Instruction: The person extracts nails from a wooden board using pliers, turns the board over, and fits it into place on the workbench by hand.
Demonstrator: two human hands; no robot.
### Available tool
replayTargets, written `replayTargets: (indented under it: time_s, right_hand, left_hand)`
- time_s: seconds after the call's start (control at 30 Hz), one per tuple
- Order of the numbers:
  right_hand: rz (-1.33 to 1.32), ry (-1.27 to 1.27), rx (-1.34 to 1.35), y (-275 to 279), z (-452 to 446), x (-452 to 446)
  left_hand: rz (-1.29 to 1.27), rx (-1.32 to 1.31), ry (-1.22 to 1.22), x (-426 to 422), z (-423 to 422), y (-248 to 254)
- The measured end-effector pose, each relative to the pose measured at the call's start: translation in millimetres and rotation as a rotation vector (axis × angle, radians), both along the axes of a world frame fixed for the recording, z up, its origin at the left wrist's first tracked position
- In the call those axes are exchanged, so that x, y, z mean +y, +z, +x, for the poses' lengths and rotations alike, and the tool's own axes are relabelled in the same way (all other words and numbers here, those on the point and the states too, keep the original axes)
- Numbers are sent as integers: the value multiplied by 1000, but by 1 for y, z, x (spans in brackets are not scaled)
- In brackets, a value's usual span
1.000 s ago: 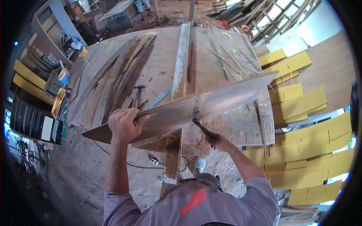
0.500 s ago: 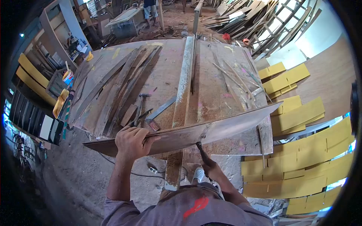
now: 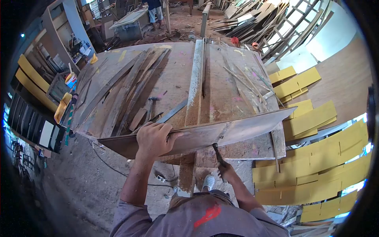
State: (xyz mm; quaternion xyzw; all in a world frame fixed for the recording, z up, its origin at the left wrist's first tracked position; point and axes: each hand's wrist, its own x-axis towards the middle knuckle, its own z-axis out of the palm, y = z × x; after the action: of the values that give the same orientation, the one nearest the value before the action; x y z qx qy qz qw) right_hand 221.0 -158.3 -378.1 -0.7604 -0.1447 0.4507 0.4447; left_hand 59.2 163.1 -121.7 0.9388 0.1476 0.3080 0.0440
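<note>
A long thin wooden board [image 3: 248, 128] stands on edge, tilted, across the near end of the work table. My left hand [image 3: 153, 139] is closed over its upper edge, left of the middle. My right hand [image 3: 226, 172] grips the handle of a dark hammer [image 3: 218, 154]. The hammer's head is at the board's lower edge; whether it touches is hard to tell. Just beyond my left hand lie a second hammer [image 3: 152, 103], a metal blade-like strip [image 3: 173, 112] and a small wood block [image 3: 137, 119].
Long wood strips [image 3: 128, 87] lie on the left of the work table [image 3: 173, 75]. A pale straight bar [image 3: 194, 85] runs down its middle. Thin sticks [image 3: 248, 85] lie on the right. Yellow boards [image 3: 304, 168] spread at the right. A person [image 3: 154, 14] stands far back.
My left hand and the board have shifted to the right. My right hand and the hammer have moved slightly right too. The block-ended tool by my left hand is now mostly hidden.
</note>
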Motion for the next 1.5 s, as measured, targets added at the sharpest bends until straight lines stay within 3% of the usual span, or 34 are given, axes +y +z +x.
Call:
replayTargets:
  time_s: [0.1,0.23,0.4,0.43,0.53,0.63,0.73,0.83,0.93,1.33,1.43,1.5]
  right_hand:
    - [39,34,-223,-19,-2,4]
    - [-62,49,-287,31,-17,16]
    - [-96,-34,-304,1,-18,10]
    - [-156,-10,-460,0,-18,10]
    - [-167,23,-493,2,-16,8]
    - [-111,-58,-245,-4,-14,8]
    - [-152,-87,-195,8,-15,11]
    - [-175,-45,-381,35,-19,15]
    - [-223,-16,-341,39,-15,18]
    - [-116,211,-334,60,17,13]
    - [-18,560,-821,-25,52,-20]
    - [-497,710,-657,-35,91,-66]
  left_hand:
    - [34,-28,-20,2,0,2]
    - [37,-34,-46,-3,1,-2]
    - [59,-29,-42,-5,1,-3]
    - [59,-11,-31,-4,1,-3]
    - [59,-27,-32,-3,1,-5]
    - [58,-26,-28,-3,1,-5]
    - [52,-14,-24,-5,-1,-4]
    - [59,-6,-40,-6,-2,-6]
    - [88,-3,-56,-4,-4,-7]
    - [175,-40,-30,-7,-4,-11]
    - [161,-80,-47,7,-1,-15]
    - [121,-86,-93,22,-11,-19]
